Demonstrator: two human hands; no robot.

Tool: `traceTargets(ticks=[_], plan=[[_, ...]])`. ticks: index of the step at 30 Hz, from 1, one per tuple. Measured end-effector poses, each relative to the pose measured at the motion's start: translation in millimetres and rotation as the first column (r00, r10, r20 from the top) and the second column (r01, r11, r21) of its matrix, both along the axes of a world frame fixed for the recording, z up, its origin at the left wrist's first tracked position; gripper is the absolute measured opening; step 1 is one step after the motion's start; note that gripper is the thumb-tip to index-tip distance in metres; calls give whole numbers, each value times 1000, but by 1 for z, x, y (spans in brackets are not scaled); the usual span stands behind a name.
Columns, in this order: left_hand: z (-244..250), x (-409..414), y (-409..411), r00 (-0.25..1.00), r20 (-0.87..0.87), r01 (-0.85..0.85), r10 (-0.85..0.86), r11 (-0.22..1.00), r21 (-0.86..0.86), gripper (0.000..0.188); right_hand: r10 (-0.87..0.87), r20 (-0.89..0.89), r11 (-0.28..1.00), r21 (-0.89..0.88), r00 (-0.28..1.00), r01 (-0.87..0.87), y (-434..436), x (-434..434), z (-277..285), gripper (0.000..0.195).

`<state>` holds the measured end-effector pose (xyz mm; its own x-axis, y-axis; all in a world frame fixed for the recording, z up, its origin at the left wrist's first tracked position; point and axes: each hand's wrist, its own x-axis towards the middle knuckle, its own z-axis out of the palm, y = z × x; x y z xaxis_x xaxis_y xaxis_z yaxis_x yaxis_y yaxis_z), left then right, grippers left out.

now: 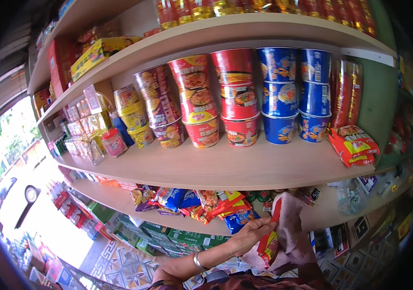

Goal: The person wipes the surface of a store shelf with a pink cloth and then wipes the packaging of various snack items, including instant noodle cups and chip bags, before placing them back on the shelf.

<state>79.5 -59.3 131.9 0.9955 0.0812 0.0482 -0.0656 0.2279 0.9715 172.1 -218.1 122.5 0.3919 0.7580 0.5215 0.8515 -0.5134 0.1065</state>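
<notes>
My left hand (251, 233), with a silver band at its wrist, grips a red and yellow instant noodle packet (268, 246) by its edge. The packet is tilted, side-on to me, against a pink cloth (290, 221). That cloth hangs in folds to the right of my left hand. My right hand is hidden, apparently behind the cloth, so its fingers cannot be seen. Just beyond, several instant noodle packets (210, 203) lie heaped on the lower shelf (188, 221), a blue packet (241, 220) closest to my left hand.
Stacked instant noodle cups (237, 98) line the middle shelf (228, 166), with red noodle packets (354, 145) at its right end. Bottles (228, 8) stand above. Green cartons (184, 237) sit beneath the lower shelf. A plastic jar (114, 143) is at left.
</notes>
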Motion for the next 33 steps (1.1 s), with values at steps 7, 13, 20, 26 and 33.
traceTargets(ticks=[7,13,20,26,33], plan=[[-33,-26,36,1000,20,16,-15,998,-62,27,11,259,983,-178,966,37,29,-16,4,35],[-34,-57,30,911,403,-109,85,993,36,78,532,-461,750,646,710,-142,57,-9,-38,38],[-58,-69,38,830,359,-474,426,879,55,38,302,-160,866,459,940,-200,73,-32,-22,56],[-66,-92,91,773,74,-609,630,704,365,30,243,-53,890,410,969,-201,87,-5,-24,40],[-53,-82,85,925,-87,-377,371,859,-345,25,315,-99,949,-3,944,-317,79,-16,-24,44]])
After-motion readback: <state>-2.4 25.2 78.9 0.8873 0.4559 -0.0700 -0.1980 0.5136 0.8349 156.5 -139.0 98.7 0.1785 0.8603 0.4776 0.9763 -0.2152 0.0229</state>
